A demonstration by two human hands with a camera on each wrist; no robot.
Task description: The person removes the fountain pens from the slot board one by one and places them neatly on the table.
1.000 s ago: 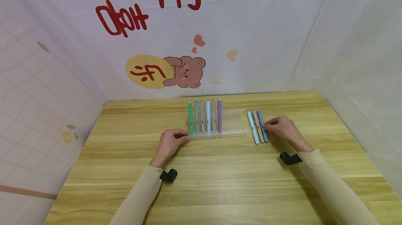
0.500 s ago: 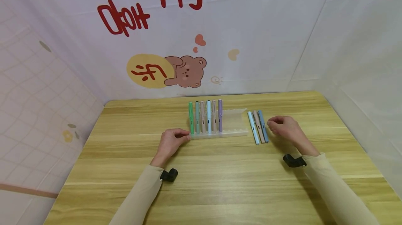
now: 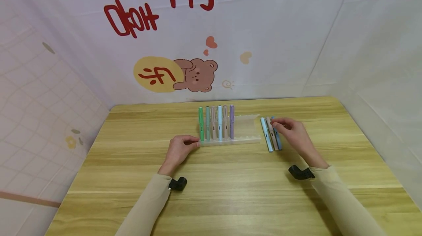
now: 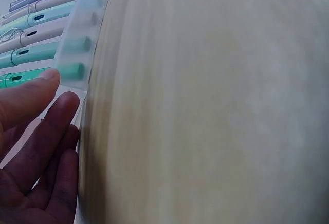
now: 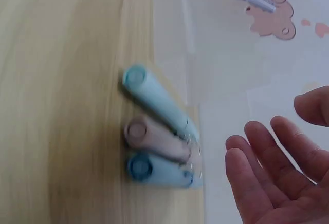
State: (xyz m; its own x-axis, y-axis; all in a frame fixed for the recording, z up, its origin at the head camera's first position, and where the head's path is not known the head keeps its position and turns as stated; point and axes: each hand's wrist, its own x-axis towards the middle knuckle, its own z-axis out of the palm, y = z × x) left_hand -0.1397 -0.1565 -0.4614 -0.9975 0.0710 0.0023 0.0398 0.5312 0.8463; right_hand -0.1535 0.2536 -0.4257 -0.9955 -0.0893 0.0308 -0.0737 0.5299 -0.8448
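My left hand (image 3: 178, 151) holds the left end of a clear pen rack (image 3: 245, 140) between thumb and fingers. Several capped pens stand in its left part, from a green pen (image 3: 201, 124) at the end to a purple pen (image 3: 232, 122). Right of the rack, a light blue pen (image 3: 266, 135), a beige pen (image 5: 159, 141) and a darker blue pen (image 5: 164, 171) lie side by side on the table. Over their far ends hovers my right hand (image 3: 293, 133), thumb and fingers apart in the right wrist view, holding nothing. It partly covers the darker blue pen in the head view.
The wooden table (image 3: 230, 192) ends at a white cloth backdrop (image 3: 280, 45) with a printed bear (image 3: 199, 74). Cloth walls also flank both sides. Each wrist bears a black camera mount, the right one (image 3: 300, 172) hanging low over the tabletop.
My right hand first drew back right from the darker blue pen, then came left over the lying pens' far ends. My left hand stays at the rack.
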